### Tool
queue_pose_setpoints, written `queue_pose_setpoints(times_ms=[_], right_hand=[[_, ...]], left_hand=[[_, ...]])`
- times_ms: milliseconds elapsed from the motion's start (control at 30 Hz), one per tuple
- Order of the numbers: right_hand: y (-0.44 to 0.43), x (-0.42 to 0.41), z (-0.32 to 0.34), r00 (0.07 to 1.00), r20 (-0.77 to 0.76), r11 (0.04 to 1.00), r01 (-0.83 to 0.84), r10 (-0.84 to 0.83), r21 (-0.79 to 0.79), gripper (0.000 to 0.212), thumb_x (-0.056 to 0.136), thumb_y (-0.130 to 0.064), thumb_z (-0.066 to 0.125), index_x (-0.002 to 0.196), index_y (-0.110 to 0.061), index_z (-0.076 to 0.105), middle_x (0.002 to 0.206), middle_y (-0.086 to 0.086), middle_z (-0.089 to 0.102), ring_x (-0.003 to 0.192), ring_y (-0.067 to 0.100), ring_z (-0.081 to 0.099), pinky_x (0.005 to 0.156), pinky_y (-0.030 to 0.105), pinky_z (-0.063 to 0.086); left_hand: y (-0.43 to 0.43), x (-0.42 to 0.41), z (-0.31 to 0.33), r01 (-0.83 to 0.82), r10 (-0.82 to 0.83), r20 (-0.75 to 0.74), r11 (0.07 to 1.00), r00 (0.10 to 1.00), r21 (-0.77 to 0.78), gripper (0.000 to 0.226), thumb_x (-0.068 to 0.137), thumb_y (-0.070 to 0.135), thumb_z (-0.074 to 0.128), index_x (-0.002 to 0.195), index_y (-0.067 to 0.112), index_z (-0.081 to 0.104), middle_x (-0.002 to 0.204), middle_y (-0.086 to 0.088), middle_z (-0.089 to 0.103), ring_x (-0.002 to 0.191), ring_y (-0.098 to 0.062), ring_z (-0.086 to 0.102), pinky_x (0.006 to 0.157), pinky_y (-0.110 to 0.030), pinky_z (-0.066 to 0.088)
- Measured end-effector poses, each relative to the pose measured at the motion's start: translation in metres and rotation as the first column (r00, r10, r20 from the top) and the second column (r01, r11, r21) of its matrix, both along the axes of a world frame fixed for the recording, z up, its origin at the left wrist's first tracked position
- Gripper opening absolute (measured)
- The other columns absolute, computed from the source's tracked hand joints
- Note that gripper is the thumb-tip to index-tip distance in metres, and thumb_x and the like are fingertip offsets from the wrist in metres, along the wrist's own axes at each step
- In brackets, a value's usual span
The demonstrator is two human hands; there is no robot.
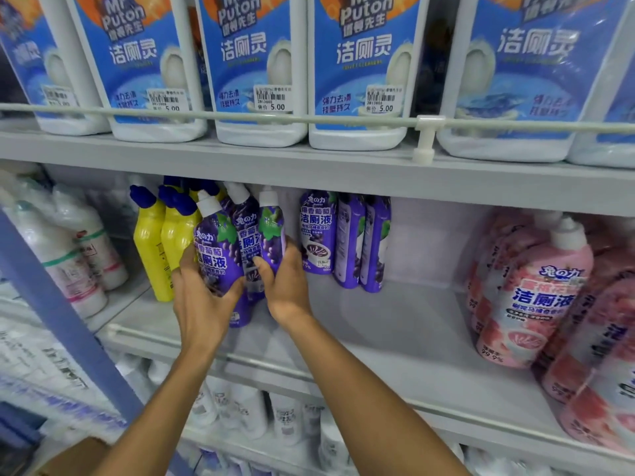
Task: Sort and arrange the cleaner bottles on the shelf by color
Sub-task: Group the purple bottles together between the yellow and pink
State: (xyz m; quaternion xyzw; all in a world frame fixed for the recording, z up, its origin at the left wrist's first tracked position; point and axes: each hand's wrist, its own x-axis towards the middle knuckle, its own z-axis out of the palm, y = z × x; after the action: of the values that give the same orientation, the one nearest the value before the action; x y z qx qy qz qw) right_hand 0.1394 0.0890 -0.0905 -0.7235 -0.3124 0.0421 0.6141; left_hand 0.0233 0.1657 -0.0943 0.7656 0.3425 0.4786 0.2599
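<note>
On the middle shelf (395, 321), three purple cleaner bottles (220, 245) with white caps stand bunched together left of centre. My left hand (202, 293) grips the front left one around its lower body. My right hand (285, 286) curls round the right one (273, 231) of the bunch. Three more purple bottles (347, 238) stand further back to the right. Yellow bottles (161, 242) with blue caps stand just left of my hands. Pink bottles (536, 290) fill the right end of the shelf.
White bottles (72, 252) with green bands stand in the neighbouring bay at far left. Large blue-labelled white jugs (357, 70) line the upper shelf behind a rail (309, 118). White bottles (285, 417) sit on the lower shelf. A bare stretch of shelf lies between purple and pink bottles.
</note>
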Motion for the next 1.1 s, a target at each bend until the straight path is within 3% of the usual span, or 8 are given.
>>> queue_pose_setpoints(times_ms=[233, 433, 500, 633, 700, 800, 933, 1100], right_hand=[[-0.008, 0.005, 0.004, 0.997, 0.024, 0.995, -0.073, 0.075, -0.065, 0.058, 0.096, -0.042, 0.066, 0.144, -0.018, 0.041, 0.136, 0.002, 0.058, 0.124, 0.019, 0.058, 0.106, 0.041, 0.051], [-0.025, 0.016, 0.009, 0.977, 0.131, 0.975, -0.146, 0.169, -0.165, 0.06, 0.098, -0.042, 0.063, 0.148, -0.017, 0.041, 0.144, 0.003, 0.057, 0.13, 0.022, 0.056, 0.108, 0.035, 0.048], [-0.034, 0.019, 0.013, 0.971, 0.146, 0.97, -0.163, 0.191, -0.183, 0.059, 0.099, -0.041, 0.063, 0.148, -0.015, 0.043, 0.145, 0.005, 0.057, 0.132, 0.022, 0.055, 0.108, 0.03, 0.044], [-0.056, 0.021, 0.015, 0.973, 0.042, 0.966, -0.218, 0.226, -0.141, 0.063, 0.098, -0.055, 0.057, 0.151, -0.024, 0.043, 0.149, -0.004, 0.054, 0.136, 0.013, 0.051, 0.115, 0.04, 0.043], [-0.071, 0.022, 0.016, 0.97, -0.046, 0.963, -0.244, 0.24, -0.116, 0.072, 0.098, -0.062, 0.052, 0.158, -0.026, 0.035, 0.157, -0.006, 0.046, 0.141, 0.01, 0.046, 0.116, 0.031, 0.039], [-0.1, 0.027, 0.016, 0.969, -0.118, 0.975, -0.221, 0.217, -0.021, 0.061, 0.102, -0.055, 0.048, 0.156, -0.027, 0.04, 0.155, -0.011, 0.046, 0.136, 0.001, 0.046, 0.107, 0.016, 0.033], [-0.138, 0.036, 0.014, 0.971, -0.206, 0.99, -0.104, 0.122, 0.099, 0.076, 0.087, -0.08, 0.047, 0.145, -0.032, 0.055, 0.147, -0.014, 0.056, 0.135, 0.004, 0.053, 0.121, 0.041, 0.038], [-0.181, 0.055, 0.035, 0.97, -0.242, 0.983, 0.007, 0.038, 0.183, 0.049, 0.108, -0.046, 0.032, 0.143, -0.019, 0.053, 0.139, -0.002, 0.061, 0.128, 0.01, 0.059, 0.116, 0.038, 0.043]], left_hand=[[-0.005, 0.004, -0.005, 0.017, -0.015, 0.045, 0.999, 0.999, -0.041, 0.094, 0.076, 0.025, 0.089, 0.153, 0.016, 0.036, 0.129, -0.013, 0.056, 0.122, -0.028, 0.048, 0.098, -0.044, 0.047], [-0.013, -0.008, -0.015, 0.088, -0.086, 0.03, 0.992, 0.996, -0.092, 0.079, 0.086, 0.026, 0.078, 0.154, 0.021, 0.038, 0.134, -0.004, 0.064, 0.123, -0.027, 0.059, 0.098, -0.046, 0.051], [-0.023, -0.014, -0.017, 0.147, -0.141, 0.052, 0.977, 0.989, -0.152, 0.075, 0.09, 0.028, 0.077, 0.154, 0.025, 0.038, 0.139, 0.004, 0.062, 0.125, -0.02, 0.059, 0.1, -0.045, 0.052], [-0.033, -0.026, -0.013, 0.25, -0.228, 0.112, 0.938, 0.967, -0.242, 0.062, 0.093, 0.052, 0.068, 0.149, 0.036, 0.046, 0.136, 0.021, 0.062, 0.125, -0.003, 0.058, 0.104, -0.041, 0.051], [-0.037, -0.034, -0.003, 0.291, -0.251, 0.167, 0.909, 0.954, -0.298, 0.053, 0.095, 0.057, 0.063, 0.144, 0.039, 0.052, 0.132, 0.028, 0.064, 0.123, 0.005, 0.059, 0.104, -0.036, 0.05], [-0.05, -0.046, 0.018, 0.342, -0.268, 0.245, 0.875, 0.932, -0.343, 0.032, 0.1, 0.05, 0.056, 0.131, 0.048, 0.055, 0.12, 0.041, 0.062, 0.113, 0.023, 0.054, 0.103, -0.025, 0.045], [-0.071, -0.053, 0.029, 0.366, -0.293, 0.247, 0.868, 0.924, -0.336, 0.058, 0.099, 0.065, 0.048, 0.148, 0.034, 0.052, 0.145, 0.019, 0.057, 0.13, 0.006, 0.053, 0.114, -0.034, 0.042], [-0.11, -0.023, 0.046, 0.556, -0.485, 0.282, 0.775, 0.828, -0.301, 0.068, 0.091, 0.076, 0.045, 0.145, 0.036, 0.055, 0.143, 0.02, 0.059, 0.136, -0.001, 0.052, 0.115, -0.036, 0.041]])
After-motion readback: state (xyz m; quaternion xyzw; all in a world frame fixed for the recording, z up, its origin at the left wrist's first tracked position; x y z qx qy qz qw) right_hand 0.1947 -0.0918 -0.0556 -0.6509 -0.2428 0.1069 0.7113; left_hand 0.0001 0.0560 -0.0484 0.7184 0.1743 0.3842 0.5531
